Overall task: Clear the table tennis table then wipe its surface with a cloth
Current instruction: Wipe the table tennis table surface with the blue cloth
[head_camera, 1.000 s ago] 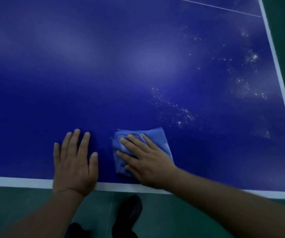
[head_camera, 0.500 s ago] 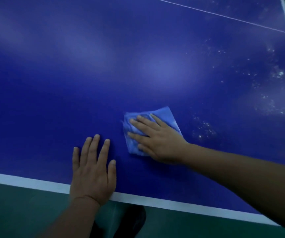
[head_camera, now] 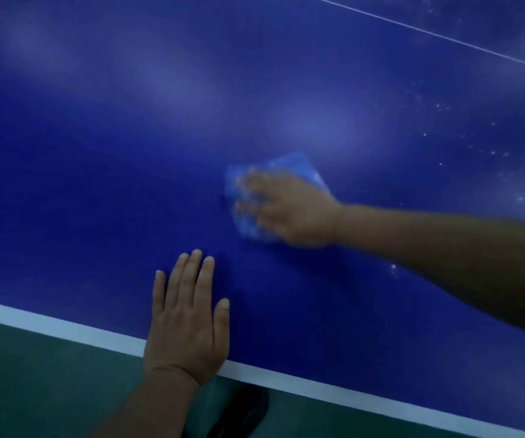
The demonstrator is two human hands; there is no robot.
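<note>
One blue table tennis table (head_camera: 97,153), one folded blue cloth (head_camera: 299,167). Two bare hands: left hand (head_camera: 188,324), right hand (head_camera: 289,210). One dark shoe (head_camera: 242,412) below the table edge; two white lines on the tabletop.

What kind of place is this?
Probably a table tennis or sports room. The blue table has a white edge line and thin centre line, and the green floor looks like sports flooring. The right hand wipes with a cloth.
</note>
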